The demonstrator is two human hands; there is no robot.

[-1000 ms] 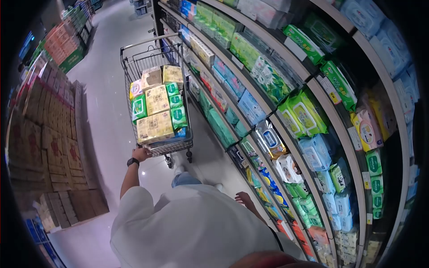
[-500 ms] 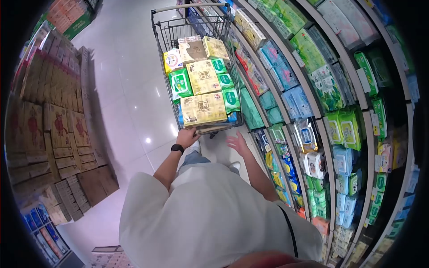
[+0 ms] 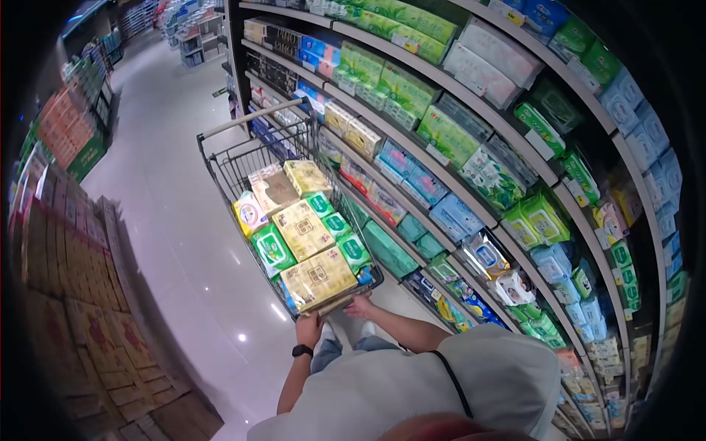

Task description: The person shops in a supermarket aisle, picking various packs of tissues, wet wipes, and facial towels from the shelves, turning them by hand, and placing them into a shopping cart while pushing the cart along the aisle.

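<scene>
A black wire shopping cart (image 3: 226, 163) stands in front of me, loaded with packs. Nearest to me lies a tan pack of tissues (image 3: 319, 279), with a similar tan pack (image 3: 303, 230) beyond it. Several green wipes packs (image 3: 273, 248) flank them. At the far end are a brown-and-white pack (image 3: 275, 189), another tan pack (image 3: 307, 178) and a yellow-and-white pack (image 3: 250, 212). My left hand (image 3: 309, 328), with a black watch at its wrist, is closed on the cart's near bar. My right hand (image 3: 360, 307) is at the bar's right part, fingers loosely stretched; firm contact cannot be made out.
Close along the cart's right side run shelves (image 3: 412, 250) of tissue and wipes packs. Stacked cartons (image 3: 95, 323) line the left. A shiny aisle floor (image 3: 173, 184) leads away between them, past an orange-and-green stack (image 3: 70, 128) and distant racks (image 3: 195, 37).
The cart now appears lower and angled to the left, with more of the aisle showing beyond it. My right hand has come in to the near bar; my left hand keeps its hold.
</scene>
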